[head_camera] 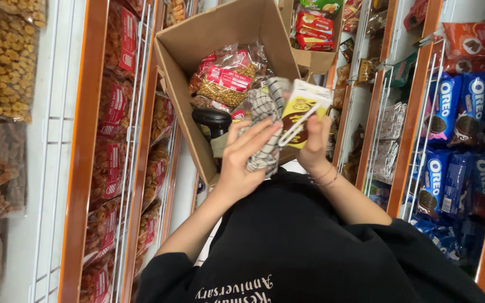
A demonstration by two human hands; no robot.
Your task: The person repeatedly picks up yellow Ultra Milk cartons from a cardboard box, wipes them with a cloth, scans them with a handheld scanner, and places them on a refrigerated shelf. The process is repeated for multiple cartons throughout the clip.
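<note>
My left hand (241, 160) grips a black-and-white checkered cloth (268, 106) and presses it against a small yellow and white carton (301, 109). My right hand (314, 147) holds that carton from below, close to my chest. Both hands are just above the near edge of an open cardboard box (181, 73). The box holds clear packets of nuts with red labels (228, 78). A black rounded object (211, 118) lies in the box beside my left hand.
Orange-framed shelves with white wire fronts line both sides of a narrow aisle. Bags of fried snacks (7, 62) hang on the left, blue cookie packs (450, 106) fill the right. A second cardboard box (315, 56) with red packets stands behind.
</note>
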